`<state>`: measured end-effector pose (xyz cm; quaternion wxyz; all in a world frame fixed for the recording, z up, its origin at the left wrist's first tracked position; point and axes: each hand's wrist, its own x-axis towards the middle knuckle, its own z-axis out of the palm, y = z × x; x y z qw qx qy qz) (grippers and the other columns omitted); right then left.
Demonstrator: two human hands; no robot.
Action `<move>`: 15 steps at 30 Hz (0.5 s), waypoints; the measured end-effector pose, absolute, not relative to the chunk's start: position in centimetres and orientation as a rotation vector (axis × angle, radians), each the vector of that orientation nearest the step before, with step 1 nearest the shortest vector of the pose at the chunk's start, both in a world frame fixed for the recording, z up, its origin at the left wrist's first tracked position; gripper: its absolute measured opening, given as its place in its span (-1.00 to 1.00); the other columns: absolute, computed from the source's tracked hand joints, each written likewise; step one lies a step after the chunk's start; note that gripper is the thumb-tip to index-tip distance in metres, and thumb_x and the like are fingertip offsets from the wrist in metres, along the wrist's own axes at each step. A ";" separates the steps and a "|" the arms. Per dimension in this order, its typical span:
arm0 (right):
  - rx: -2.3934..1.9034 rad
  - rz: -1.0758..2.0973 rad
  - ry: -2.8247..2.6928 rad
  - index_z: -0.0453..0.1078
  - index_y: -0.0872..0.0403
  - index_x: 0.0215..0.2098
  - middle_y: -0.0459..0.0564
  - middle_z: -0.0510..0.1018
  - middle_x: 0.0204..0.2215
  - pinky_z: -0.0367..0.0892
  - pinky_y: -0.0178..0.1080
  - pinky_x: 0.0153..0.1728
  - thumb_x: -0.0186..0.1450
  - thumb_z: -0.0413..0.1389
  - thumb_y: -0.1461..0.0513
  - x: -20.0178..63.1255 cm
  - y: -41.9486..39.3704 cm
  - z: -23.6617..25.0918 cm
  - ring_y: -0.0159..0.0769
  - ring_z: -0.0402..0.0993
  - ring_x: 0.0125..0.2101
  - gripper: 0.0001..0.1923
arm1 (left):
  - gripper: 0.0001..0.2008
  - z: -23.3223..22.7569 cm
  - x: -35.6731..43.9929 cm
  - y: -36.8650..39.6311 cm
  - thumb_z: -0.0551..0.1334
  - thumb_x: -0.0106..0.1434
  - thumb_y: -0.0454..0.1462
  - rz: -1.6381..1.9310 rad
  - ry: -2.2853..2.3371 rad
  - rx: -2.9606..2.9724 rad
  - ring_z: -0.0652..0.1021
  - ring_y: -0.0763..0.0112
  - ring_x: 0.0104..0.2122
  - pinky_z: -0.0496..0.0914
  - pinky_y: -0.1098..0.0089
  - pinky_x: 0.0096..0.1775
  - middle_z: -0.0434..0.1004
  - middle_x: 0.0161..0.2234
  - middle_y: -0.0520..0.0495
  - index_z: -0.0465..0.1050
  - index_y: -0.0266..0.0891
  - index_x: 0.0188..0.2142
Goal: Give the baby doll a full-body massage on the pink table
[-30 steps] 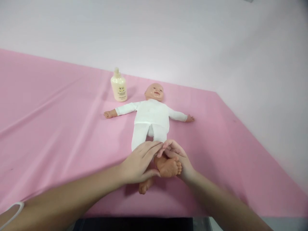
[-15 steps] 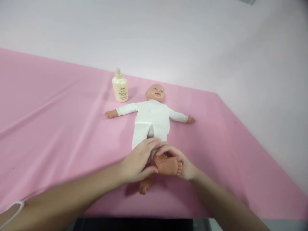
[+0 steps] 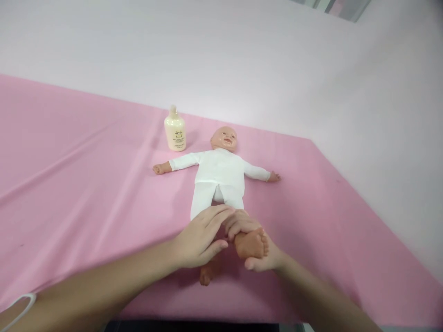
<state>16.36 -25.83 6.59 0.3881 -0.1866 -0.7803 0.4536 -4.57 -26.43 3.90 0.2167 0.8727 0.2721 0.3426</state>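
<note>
Both hands meet at the doll [image 3: 218,177]: right hand [image 3: 258,244] fingers curl around its raised foot [image 3: 252,244]; left hand [image 3: 200,237] rests flat, fingers open, beside it.

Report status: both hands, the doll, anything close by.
Left hand resting on doll's lower legs. Right hand wrapped round raised foot. Doll on its back, arms spread, on pink sheet. Bottle upright beside its head, apart.
</note>
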 end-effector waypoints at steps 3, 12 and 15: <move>-0.493 1.215 -1.855 0.44 0.03 -0.34 0.01 0.46 -0.38 0.31 -0.03 -0.10 0.17 0.14 -0.21 16.7 -25.6 5.8 -0.13 0.41 -0.25 -0.51 | -0.45 4.3 -4.4 -26.5 -0.02 0.43 -0.03 0.891 0.826 2.462 0.36 0.05 0.19 0.32 0.00 0.16 0.33 0.18 -0.36 0.07 -0.30 0.28; -0.615 1.244 -1.485 0.46 0.04 -0.38 0.05 0.47 -0.38 0.32 -0.04 -0.11 0.18 0.06 -0.24 17.0 -25.7 4.4 -0.08 0.41 -0.24 -0.46 | -0.25 2.1 -1.9 -33.0 0.06 0.32 0.14 0.352 1.026 2.754 0.33 -0.20 0.22 0.11 -0.16 0.24 0.43 0.12 -0.49 0.35 -0.52 0.16; -0.619 1.229 -1.557 0.48 0.04 -0.36 0.05 0.48 -0.34 0.31 -0.06 -0.10 0.17 0.08 -0.25 16.9 -25.8 3.9 -0.09 0.40 -0.22 -0.45 | -0.07 0.2 -1.1 -36.0 0.07 0.23 0.25 0.306 0.989 2.829 0.32 -0.29 0.21 0.16 -0.14 0.21 0.38 0.13 -0.59 0.33 -0.61 0.18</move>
